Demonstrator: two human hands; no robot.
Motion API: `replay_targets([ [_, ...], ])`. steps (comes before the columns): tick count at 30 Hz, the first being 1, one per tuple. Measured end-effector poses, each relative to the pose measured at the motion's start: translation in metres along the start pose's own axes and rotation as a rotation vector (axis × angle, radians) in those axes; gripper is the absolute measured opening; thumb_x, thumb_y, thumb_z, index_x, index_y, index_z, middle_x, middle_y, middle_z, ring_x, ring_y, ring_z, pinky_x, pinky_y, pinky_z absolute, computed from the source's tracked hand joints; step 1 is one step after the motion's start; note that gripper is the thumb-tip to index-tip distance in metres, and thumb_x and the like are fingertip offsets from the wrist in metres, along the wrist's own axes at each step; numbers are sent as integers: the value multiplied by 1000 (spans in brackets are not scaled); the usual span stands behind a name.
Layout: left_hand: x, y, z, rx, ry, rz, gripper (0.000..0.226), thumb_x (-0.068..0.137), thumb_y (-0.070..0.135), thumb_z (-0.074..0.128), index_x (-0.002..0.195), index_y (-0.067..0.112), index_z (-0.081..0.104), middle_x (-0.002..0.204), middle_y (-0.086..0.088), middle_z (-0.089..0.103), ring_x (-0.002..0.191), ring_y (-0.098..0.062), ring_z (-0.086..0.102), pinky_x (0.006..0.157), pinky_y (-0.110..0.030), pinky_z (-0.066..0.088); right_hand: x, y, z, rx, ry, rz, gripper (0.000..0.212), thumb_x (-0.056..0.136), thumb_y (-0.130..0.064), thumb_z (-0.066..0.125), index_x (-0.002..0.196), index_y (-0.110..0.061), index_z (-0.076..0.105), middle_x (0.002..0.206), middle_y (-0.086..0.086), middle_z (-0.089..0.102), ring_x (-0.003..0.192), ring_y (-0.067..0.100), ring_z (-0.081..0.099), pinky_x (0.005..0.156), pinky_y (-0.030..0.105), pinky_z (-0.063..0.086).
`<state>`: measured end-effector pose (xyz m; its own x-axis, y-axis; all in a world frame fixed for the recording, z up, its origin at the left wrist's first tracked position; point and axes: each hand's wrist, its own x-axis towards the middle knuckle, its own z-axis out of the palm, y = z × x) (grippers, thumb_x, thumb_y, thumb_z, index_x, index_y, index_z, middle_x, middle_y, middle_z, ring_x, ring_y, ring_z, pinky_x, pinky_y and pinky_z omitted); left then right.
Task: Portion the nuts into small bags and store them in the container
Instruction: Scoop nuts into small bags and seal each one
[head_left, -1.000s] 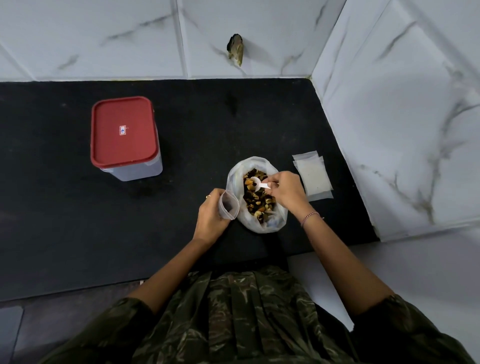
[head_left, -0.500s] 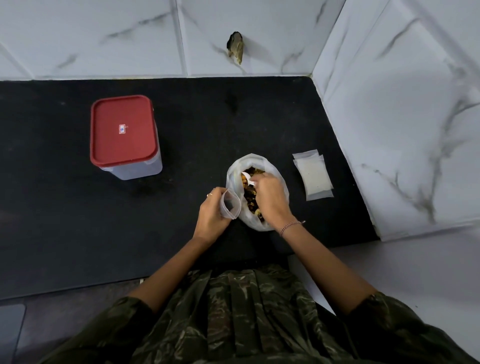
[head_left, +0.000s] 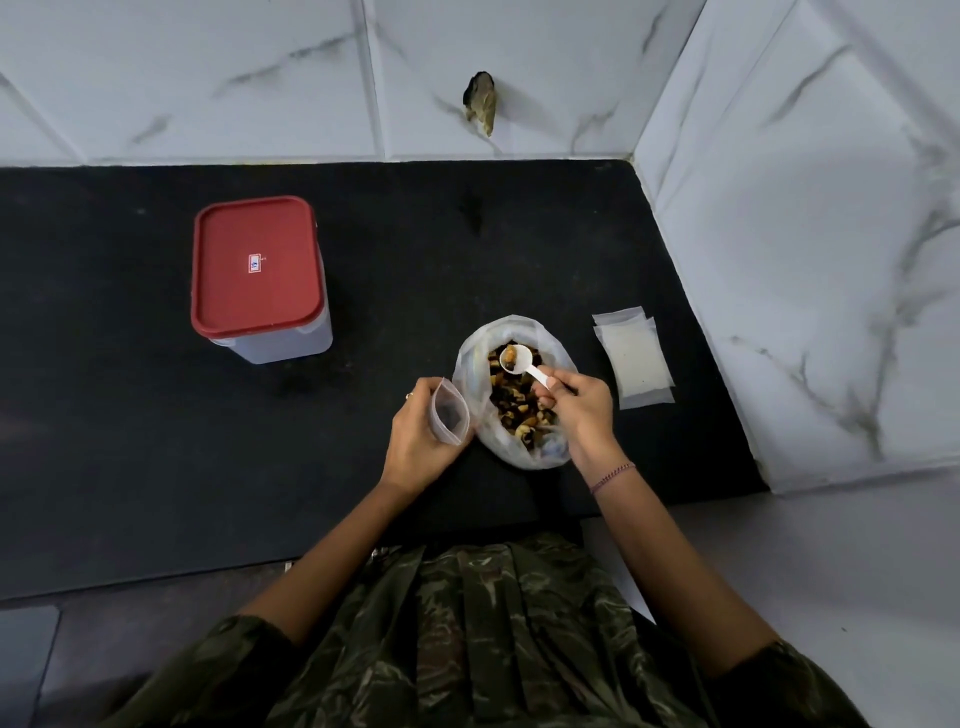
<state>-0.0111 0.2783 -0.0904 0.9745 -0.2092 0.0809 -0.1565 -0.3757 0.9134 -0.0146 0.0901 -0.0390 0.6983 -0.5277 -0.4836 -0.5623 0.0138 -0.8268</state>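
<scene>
A clear rectangular plastic container with a red lid (head_left: 260, 275) stands far left on the black countertop (head_left: 130, 415). The left hand (head_left: 418, 441) grips a small clear zip bag (head_left: 451, 410), mouth open, beside the large clear plastic bag of mixed nuts (head_left: 519, 400). The right hand (head_left: 579, 410) pinches a white plastic spoon (head_left: 522, 364) holding nuts above that bag. A stack of empty clear bags (head_left: 634, 358) lies right.

You face a black surface (head_left: 130, 415) backed by white marbled wall tiles (head_left: 208, 67), one with a dark chipped hole (head_left: 480, 101); you wear camouflage clothing (head_left: 493, 639).
</scene>
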Motion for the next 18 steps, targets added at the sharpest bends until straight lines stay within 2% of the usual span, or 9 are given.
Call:
replay_targets([
  [3, 0, 0, -3, -11, 14, 6, 50, 72, 40, 79, 108, 19, 51, 108, 6, 64, 101, -12, 63, 83, -37, 56, -4, -2, -4, 249, -65, 107, 20, 92, -4, 55, 109, -3, 66, 88, 2, 67, 81, 8, 64, 72, 19, 52],
  [7, 4, 5, -9, 9, 73, -24, 57, 69, 50, 76, 111, 21, 51, 110, 10, 61, 104, -10, 60, 86, -38, 55, -14, -9, -9, 496, -133, 196, 15, 91, 3, 53, 95, -4, 66, 92, 7, 67, 84, 12, 65, 73, 24, 53],
  [11, 13, 14, -12, 15, 142, -37, 55, 69, 51, 77, 109, 28, 47, 107, 10, 61, 101, -7, 60, 84, -33, 54, -35, -21, -7, 400, -206, 60, 18, 90, 0, 56, 89, -12, 70, 85, 2, 71, 83, 11, 67, 80, 25, 54],
  [16, 25, 24, -13, 77, 188, -69, 49, 75, 39, 79, 109, 33, 45, 99, 20, 58, 92, 3, 59, 77, -24, 52, -57, -36, 5, 176, -257, -195, 18, 91, -6, 58, 104, -11, 69, 80, -1, 71, 74, 2, 66, 74, 14, 52],
  [18, 29, 27, -13, 101, 203, -78, 48, 75, 39, 78, 110, 30, 47, 99, 17, 61, 90, -2, 62, 76, -26, 52, -63, -40, 11, 66, -262, -306, 20, 92, -6, 57, 109, -7, 68, 77, -3, 69, 69, -3, 64, 70, 10, 49],
])
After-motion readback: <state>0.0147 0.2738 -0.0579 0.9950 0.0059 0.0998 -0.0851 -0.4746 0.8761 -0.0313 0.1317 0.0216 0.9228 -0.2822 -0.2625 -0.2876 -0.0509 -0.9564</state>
